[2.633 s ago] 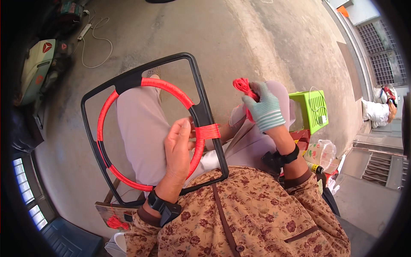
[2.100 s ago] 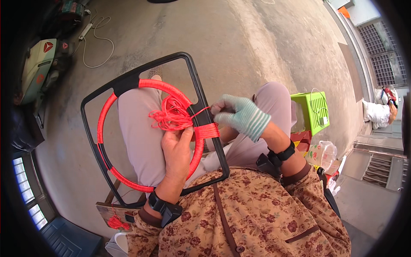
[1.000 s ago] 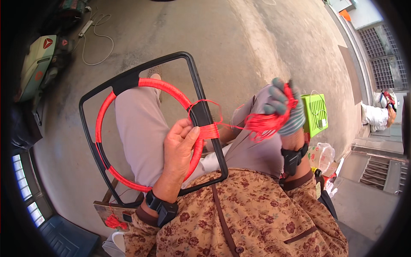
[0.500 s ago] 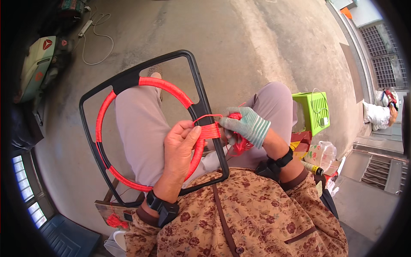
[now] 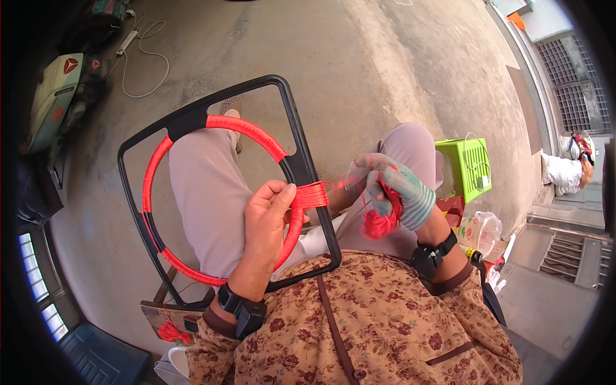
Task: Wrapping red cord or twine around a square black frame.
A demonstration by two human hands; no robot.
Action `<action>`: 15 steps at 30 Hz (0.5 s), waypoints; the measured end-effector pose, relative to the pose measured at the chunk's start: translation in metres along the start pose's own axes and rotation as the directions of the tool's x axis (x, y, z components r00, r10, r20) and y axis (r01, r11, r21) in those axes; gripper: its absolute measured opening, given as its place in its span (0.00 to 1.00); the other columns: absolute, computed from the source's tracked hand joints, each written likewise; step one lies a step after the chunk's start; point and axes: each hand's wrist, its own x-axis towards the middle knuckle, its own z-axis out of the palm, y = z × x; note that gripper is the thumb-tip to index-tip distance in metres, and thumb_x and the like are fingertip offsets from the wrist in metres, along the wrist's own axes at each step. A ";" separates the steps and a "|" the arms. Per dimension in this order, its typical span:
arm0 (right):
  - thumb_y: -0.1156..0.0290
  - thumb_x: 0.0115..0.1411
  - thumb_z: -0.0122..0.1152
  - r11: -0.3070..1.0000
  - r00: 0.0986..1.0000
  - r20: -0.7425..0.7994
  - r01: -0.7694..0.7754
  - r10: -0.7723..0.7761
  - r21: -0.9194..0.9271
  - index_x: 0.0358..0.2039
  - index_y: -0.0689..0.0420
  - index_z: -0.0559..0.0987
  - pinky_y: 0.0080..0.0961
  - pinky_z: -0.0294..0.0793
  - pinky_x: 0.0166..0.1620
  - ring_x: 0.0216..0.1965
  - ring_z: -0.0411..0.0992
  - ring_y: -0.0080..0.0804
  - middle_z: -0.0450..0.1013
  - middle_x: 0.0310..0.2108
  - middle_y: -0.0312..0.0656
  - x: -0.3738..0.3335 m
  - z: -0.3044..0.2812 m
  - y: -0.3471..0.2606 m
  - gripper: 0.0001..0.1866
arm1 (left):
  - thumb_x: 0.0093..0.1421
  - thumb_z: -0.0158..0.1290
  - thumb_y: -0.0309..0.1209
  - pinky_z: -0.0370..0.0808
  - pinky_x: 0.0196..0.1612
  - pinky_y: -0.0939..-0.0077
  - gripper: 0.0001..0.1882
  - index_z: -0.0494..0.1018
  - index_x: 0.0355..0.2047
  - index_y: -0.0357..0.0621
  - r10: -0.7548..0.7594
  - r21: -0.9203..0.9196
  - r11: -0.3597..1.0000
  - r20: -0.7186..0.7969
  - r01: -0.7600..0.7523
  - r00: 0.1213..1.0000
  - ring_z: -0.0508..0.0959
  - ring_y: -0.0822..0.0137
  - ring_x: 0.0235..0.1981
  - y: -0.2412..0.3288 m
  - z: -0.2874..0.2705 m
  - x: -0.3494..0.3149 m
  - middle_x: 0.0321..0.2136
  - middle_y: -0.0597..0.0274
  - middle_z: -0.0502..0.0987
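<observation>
A black frame (image 5: pixel 300 119) with a ring (image 5: pixel 253 133) wound in red cord inside it leans across my lap. My bare left hand (image 5: pixel 264 218) pinches the ring at its right side, thumb on the edge of a flat patch of red cord wraps (image 5: pixel 313 195). Those wraps bridge the ring and the frame's right bar. Right of the bar, my right hand (image 5: pixel 410 192), in a grey-green striped glove, is closed round a bundle of red cord (image 5: pixel 385 221). Motion blurs its fingertips. A thin strand runs from the wraps toward this hand.
Beyond my right knee stands a bright green plastic stool (image 5: pixel 471 168), with bags and boxes beside it. A red cord tuft (image 5: pixel 173 332) hangs by a wooden board (image 5: pixel 154 314) at lower left. A power strip (image 5: pixel 127 42) with its cable lies on the floor at far left.
My right hand has moved right, away from the frame's bar, taking the cord bundle along. My left hand keeps its grip on the ring.
</observation>
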 end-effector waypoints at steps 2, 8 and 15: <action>0.62 0.57 0.58 0.999 0.996 -0.085 0.017 -0.014 0.032 0.54 0.63 0.63 0.20 0.71 0.33 0.30 0.70 0.25 0.70 0.32 0.42 -0.011 0.015 0.009 0.28 | 0.64 0.48 0.30 0.79 0.25 0.78 0.06 0.68 0.34 0.40 -0.001 -0.010 1.000 -0.021 0.001 1.000 0.77 0.73 0.23 0.001 0.000 0.000 0.27 0.60 0.76; 0.67 0.54 0.60 0.692 0.967 0.124 -0.068 0.223 -0.719 0.48 0.60 0.70 0.25 0.71 0.43 0.40 0.71 0.27 0.73 0.37 0.43 -0.019 0.010 0.056 0.22 | 0.64 0.48 0.29 0.77 0.26 0.78 0.06 0.69 0.35 0.39 0.004 -0.097 0.995 -0.075 -0.011 0.997 0.77 0.73 0.26 0.002 0.001 0.002 0.28 0.60 0.77; 0.61 0.54 0.63 0.466 0.997 0.001 -0.037 0.080 -0.884 0.47 0.57 0.72 0.32 0.75 0.37 0.29 0.77 0.39 0.76 0.29 0.51 0.052 0.034 0.058 0.23 | 0.63 0.47 0.22 0.75 0.33 0.80 0.06 0.70 0.38 0.34 -0.003 0.064 0.998 -0.096 0.009 0.995 0.77 0.73 0.29 -0.003 0.002 0.002 0.31 0.61 0.76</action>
